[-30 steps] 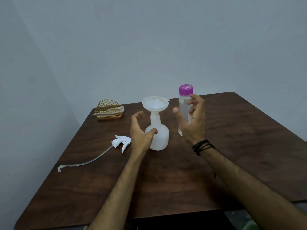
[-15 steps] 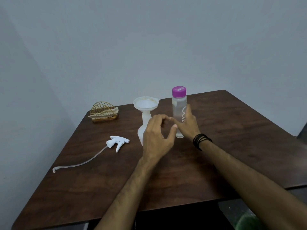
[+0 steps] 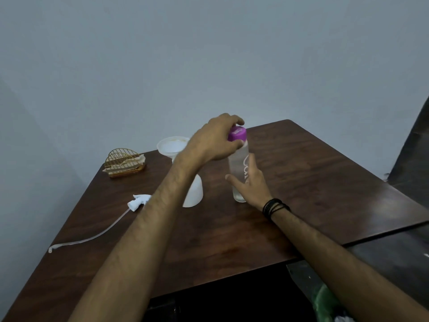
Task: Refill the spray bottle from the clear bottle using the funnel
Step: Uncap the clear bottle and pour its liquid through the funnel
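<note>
The clear bottle (image 3: 238, 162) stands upright on the brown table (image 3: 301, 182), with a purple cap (image 3: 237, 134) on top. My right hand (image 3: 249, 182) wraps around the bottle's lower body. My left hand (image 3: 214, 139) reaches over from the left and grips the purple cap with curled fingers. Left of the clear bottle stands the white spray bottle (image 3: 193, 194), partly hidden behind my left forearm. A white funnel (image 3: 171, 145) sits in its neck.
The detached white spray head (image 3: 138, 201) with its long clear tube (image 3: 92, 237) lies on the table at the left. A gold wire napkin holder (image 3: 124, 162) stands at the back left corner. A dark chair (image 3: 415, 145) is at the right edge.
My left hand rose from in front of the spray bottle to the clear bottle's cap and closed on it. My right hand stayed on the bottle's body. The camera view shifted slightly.
</note>
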The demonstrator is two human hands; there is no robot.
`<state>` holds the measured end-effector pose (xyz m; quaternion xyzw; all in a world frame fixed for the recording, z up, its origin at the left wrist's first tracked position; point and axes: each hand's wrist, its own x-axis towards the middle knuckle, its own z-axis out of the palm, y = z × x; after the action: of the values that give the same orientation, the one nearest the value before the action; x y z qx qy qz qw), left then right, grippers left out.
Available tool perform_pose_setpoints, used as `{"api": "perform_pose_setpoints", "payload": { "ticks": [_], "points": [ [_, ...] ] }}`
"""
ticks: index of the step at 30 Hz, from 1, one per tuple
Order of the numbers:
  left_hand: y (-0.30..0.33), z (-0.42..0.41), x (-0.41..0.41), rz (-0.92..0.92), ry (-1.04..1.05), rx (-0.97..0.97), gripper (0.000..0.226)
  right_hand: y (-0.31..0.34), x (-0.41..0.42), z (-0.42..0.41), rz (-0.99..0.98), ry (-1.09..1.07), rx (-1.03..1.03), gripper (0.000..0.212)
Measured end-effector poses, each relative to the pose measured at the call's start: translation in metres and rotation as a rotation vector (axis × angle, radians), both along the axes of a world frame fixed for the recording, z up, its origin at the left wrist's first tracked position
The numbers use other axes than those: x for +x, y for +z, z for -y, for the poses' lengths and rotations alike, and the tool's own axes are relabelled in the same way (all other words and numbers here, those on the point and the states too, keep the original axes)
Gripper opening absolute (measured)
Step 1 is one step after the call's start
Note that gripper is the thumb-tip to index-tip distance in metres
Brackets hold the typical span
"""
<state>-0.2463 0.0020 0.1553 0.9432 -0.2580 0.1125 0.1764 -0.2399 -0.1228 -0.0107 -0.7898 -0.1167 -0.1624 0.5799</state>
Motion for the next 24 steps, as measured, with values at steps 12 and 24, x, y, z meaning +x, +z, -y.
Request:
{"api": "perform_pose_setpoints", "payload": {
  "ticks": [12, 24],
  "points": [
    [0.009, 0.000, 0.004, 0.066, 0.244, 0.183, 0.075, -0.003, -0.005, -0.005, 0.039, -0.045, 0.012, 0.053],
    [0.039, 0.003, 0.014, -0.222, -0.084, 0.266, 0.058, -0.006, -0.002, -0.007, 0.061, -0.054, 0.021, 0.063]
  ]
}}
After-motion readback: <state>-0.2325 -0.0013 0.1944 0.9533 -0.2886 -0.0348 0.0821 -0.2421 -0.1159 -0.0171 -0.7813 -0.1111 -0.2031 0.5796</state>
